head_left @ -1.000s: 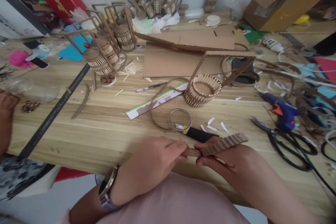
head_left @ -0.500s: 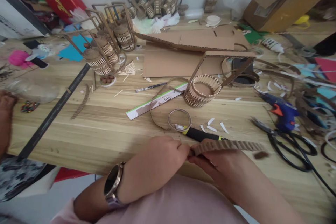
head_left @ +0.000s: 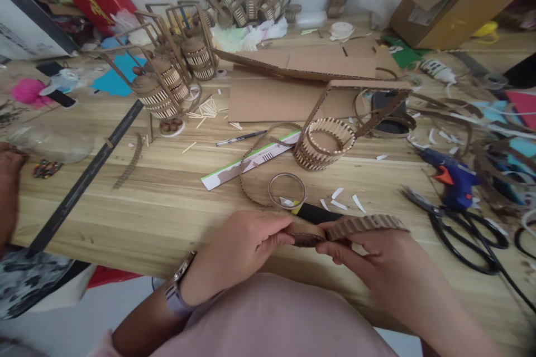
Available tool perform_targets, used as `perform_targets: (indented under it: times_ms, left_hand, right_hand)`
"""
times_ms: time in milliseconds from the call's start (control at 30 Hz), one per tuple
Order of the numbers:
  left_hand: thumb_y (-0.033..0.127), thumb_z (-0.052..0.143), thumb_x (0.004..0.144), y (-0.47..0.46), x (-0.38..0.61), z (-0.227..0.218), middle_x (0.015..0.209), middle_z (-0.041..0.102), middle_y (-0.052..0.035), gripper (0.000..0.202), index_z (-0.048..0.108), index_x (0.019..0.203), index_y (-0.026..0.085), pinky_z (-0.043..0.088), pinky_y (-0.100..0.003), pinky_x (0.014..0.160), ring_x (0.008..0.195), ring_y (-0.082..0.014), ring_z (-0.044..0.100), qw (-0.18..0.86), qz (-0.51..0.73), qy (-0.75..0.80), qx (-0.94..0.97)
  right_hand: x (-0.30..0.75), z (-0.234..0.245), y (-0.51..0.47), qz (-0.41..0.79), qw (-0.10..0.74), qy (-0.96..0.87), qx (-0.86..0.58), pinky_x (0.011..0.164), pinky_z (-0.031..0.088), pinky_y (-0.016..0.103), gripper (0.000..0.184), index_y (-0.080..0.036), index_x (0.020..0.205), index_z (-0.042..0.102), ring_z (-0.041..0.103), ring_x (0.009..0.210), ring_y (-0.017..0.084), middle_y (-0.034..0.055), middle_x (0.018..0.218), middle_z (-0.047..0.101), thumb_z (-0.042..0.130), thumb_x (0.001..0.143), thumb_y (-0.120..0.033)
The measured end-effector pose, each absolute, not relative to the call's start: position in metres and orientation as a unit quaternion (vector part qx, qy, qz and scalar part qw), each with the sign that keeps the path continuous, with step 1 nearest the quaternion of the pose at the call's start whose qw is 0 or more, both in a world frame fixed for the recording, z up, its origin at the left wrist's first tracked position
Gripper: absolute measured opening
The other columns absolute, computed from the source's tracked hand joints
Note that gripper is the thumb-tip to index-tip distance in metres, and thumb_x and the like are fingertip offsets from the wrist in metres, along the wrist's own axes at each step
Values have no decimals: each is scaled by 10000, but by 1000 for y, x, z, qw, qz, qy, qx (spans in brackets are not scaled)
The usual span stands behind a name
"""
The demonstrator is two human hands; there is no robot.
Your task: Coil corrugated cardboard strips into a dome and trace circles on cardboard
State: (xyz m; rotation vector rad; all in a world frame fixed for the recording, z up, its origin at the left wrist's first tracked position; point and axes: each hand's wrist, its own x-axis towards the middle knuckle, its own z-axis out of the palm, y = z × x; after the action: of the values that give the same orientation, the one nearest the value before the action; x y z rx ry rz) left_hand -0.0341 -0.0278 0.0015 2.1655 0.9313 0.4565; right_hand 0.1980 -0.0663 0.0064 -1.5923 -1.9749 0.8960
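Observation:
A ridged strip of corrugated cardboard (head_left: 368, 225) runs between my two hands near the table's front edge. My left hand (head_left: 247, 248) pinches its left end, which is bent into a curve. With fingers and thumb closed on it, my right hand (head_left: 366, 254) grips the strip further right, and the strip arches over that hand. Just beyond them lies a black and yellow tool handle (head_left: 318, 213), partly hidden. A thin ring (head_left: 287, 191) rests by its yellow end. Further back stands a small round basket of matchsticks and cardboard (head_left: 324, 145) with a tall square handle.
Black scissors (head_left: 456, 228) and a blue glue gun (head_left: 456, 178) lie at the right. Finished lidded baskets (head_left: 154, 97) stand at the left. Cardboard sheets (head_left: 272, 103), a pen (head_left: 240, 138) and a long dark strip (head_left: 84, 178) are on the table. Another person's hand (head_left: 10, 178) is far left.
My hands have moved slightly apart, showing a curved piece of the strip between them. My left wrist has turned, and the strip's free end at the right has drawn in.

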Motion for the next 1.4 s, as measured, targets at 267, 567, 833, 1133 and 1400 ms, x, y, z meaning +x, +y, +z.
perform_targets:
  times_ms: [267,567,833,1133,1400]
  left_hand:
    - [205,476,1004,-29,-33,9,921,771,-46,220,695,1034,203,516,-291,735,849,-215,716,307,116,337,883]
    - [119,493,968,-27,-25,20,928,762,-48,196,674,998,189,537,-333,724,847,-251,724,256,-19,330,908]
    - [77,537,937,-26,-17,23,864,744,-48,153,658,929,171,564,-357,664,760,-255,723,210,-50,323,921]
    - [306,803,816,-26,-14,-2,1373,579,-156,868,256,1484,219,551,-462,996,1277,-318,576,193,250,410,856]
    - [231,826,785,-29,-1,-16,1261,551,-140,916,215,1468,234,598,-416,867,1106,-285,638,239,275,444,819]
  right_hand:
    - [191,16,-64,292,151,-767,-551,602,550,286,204,-230,755,762,729,674,196,12,759,782,625,791,-83]
    - [197,-4,-66,250,92,-816,-513,586,506,269,170,-238,886,729,694,671,177,27,800,733,591,875,-139]
    - [186,-7,-67,217,125,-818,-518,558,452,266,174,-247,792,715,673,621,176,17,726,723,586,867,-156]
    - [181,-1,-51,370,293,-511,-718,399,371,265,445,-238,396,590,499,392,144,10,396,548,653,688,-567]
    - [167,-7,-55,430,316,-490,-689,426,379,262,446,-230,432,610,507,438,144,19,445,580,661,712,-573]
